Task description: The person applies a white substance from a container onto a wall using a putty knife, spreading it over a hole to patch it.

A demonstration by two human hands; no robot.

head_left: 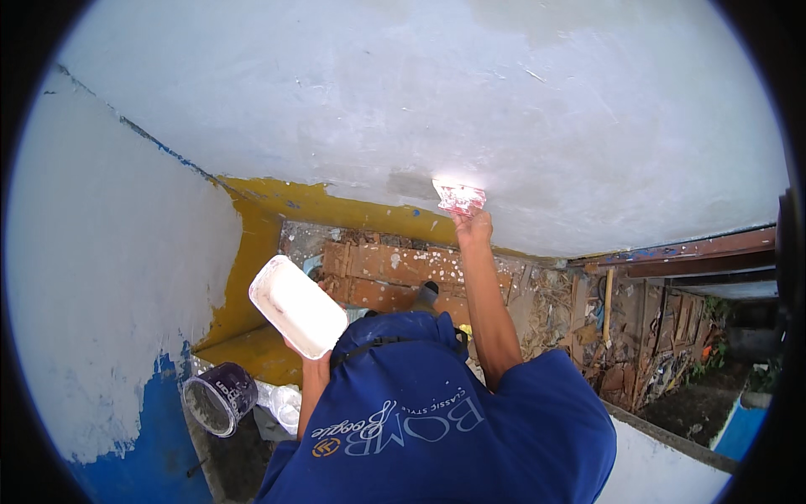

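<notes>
My right arm reaches forward to the wall [571, 126], which is coated in whitish-grey filler. In my right hand [473, 225] is a putty knife [462, 198], its red surface smeared with white, its edge against the wall. A darker, damp-looking patch shows just left of the blade. My left hand [315, 363] holds a white rectangular tub [298, 307] from below, tilted beside my body. The tub's inside is bright white, so how much filler lies in it is hard to tell. Most of the left fingers are hidden under the tub.
Lower left, a dark bucket [220, 399] lies tipped beside a white plastic bag [281, 405]. Yellow paint [336, 206] runs along the wall's lower part. Brown paint-spotted boards [395, 267] cover the ground ahead. Debris and a wooden stick [608, 304] lie to the right.
</notes>
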